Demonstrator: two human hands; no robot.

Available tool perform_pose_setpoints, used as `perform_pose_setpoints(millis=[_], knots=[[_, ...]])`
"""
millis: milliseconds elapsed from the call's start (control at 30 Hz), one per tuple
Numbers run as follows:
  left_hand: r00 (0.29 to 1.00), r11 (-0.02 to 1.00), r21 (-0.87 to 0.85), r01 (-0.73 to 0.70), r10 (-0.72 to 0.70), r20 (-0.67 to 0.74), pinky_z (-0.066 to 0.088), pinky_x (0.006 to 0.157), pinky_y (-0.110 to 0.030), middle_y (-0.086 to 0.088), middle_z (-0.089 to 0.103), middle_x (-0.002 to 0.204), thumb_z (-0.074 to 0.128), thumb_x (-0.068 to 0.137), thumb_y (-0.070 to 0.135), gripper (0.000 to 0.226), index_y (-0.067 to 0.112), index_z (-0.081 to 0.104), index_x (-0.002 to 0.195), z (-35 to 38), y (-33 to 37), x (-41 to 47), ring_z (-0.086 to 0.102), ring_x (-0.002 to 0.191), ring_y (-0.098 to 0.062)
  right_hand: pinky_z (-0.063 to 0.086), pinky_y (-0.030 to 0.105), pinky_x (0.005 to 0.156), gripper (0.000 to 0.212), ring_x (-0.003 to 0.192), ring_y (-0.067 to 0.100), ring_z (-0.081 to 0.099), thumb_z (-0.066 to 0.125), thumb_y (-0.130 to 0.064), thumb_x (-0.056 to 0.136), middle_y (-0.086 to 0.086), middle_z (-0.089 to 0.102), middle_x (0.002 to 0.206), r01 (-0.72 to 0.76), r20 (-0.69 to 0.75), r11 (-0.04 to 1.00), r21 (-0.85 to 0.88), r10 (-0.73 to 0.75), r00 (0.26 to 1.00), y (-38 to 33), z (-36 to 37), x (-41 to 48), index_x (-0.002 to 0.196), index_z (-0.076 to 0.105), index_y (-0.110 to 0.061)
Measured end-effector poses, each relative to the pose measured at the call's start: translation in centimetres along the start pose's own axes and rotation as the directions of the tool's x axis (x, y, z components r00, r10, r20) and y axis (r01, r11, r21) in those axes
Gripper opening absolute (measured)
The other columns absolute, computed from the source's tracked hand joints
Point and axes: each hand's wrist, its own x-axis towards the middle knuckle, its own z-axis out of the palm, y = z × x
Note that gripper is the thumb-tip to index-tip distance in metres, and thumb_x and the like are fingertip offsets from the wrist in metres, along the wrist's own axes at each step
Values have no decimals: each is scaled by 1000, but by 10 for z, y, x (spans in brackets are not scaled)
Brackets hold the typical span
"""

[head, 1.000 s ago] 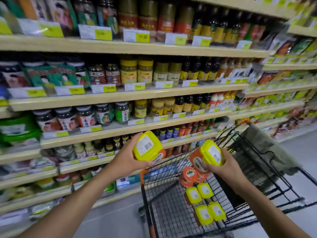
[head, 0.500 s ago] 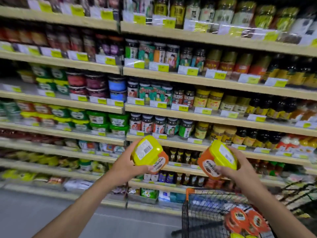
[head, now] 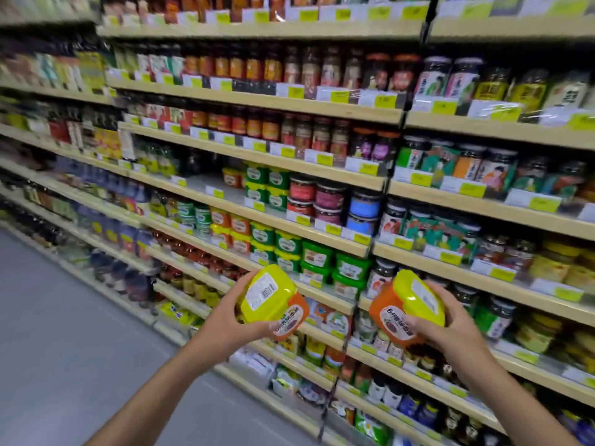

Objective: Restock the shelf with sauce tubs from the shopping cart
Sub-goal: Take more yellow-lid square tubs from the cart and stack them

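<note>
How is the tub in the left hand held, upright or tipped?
Tipped: the orange sauce tub in the left hand leans, its yellow lid turned toward the camera rather than level.

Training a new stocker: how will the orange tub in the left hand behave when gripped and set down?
The orange tub is probably stiff: the left hand holds it without visible denting. Its squarish, flat yellow lid suggests it won't roll and should stack, like the shelf tubs. Glossy plastic may be slippery.
</note>
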Motion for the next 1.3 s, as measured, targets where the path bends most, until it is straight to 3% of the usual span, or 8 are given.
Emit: perform_pose_setpoints(millis=[167, 400, 533, 767, 867, 967, 1200, 1300], knots=[[993, 1000, 26, 14, -10, -118, 60, 86, -35, 6, 64, 134, 95, 56, 43, 101, 43, 46, 145, -101, -23, 2, 67, 115, -13, 54, 28, 68, 82, 106, 15, 62, 85, -32, 72, 1, 53, 135, 41, 70, 999, -2, -41, 997, -25, 95, 27, 144, 46, -35], [989, 999, 40, -11, 17, -146, 58, 82, -26, 7, 67, 128, 94, 59, 29, 97, 32, 46, 144, -223, -37, 18, 69, 112, -11, 58, 36, 75, 92, 108, 19, 64, 88, -47, 59, -4, 57, 131, 60, 131, 996, 70, -69, 989, -57, 223, 58, 142, 48, -37], [988, 998, 54, -30, 38, -152, 59, 88, -33, 11, 67, 129, 95, 59, 35, 98, 39, 46, 144, -276, -41, 35, 67, 116, -12, 60, 46, 82, 97, 106, 21, 67, 90, -51, 53, -3, 62, 127, 67, 153, 994, 86, -80, 985, -71, 276, 77, 141, 50, -37], [985, 995, 89, -52, 66, -161, 60, 92, -39, 13, 59, 136, 94, 58, 43, 96, 52, 44, 140, -332, -49, 75, 65, 119, -11, 58, 22, 62, 87, 101, 16, 68, 86, -36, 59, -4, 64, 122, 107, 178, 987, 119, -127, 976, -97, 345, 117, 139, 52, -32], [985, 990, 124, -61, 79, -151, 59, 94, -42, 13, 54, 141, 94, 61, 44, 98, 51, 42, 144, -351, -53, 98, 61, 124, -13, 60, 30, 69, 87, 104, 17, 68, 94, -43, 57, -8, 63, 122, 109, 176, 985, 137, -132, 975, -101, 368, 140, 135, 55, -36], [986, 980, 184, -79, 104, -130, 59, 94, -42, 19, 52, 140, 92, 65, 45, 93, 56, 41, 142, -368, -57, 124, 59, 125, -11, 59, 31, 70, 81, 103, 18, 67, 88, -35, 59, -5, 62, 122, 122, 176, 984, 131, -144, 974, -103, 391, 170, 132, 55, -36], [985, 969, 228, -96, 126, -120, 54, 103, -43, 20, 46, 148, 92, 64, 55, 99, 59, 35, 145, -413, -71, 207, 50, 135, -10, 61, 45, 81, 96, 107, 22, 67, 96, -51, 53, -2, 61, 128, 137, 168, 981, 137, -159, 973, -103, 446, 253, 137, 52, -41], [985, 964, 249, -98, 130, -117, 55, 102, -40, 25, 43, 146, 92, 64, 54, 101, 57, 34, 146, -432, -74, 245, 50, 132, -6, 62, 44, 79, 100, 106, 22, 68, 93, -57, 46, -4, 63, 125, 145, 162, 979, 143, -167, 972, -109, 469, 287, 136, 53, -41]])
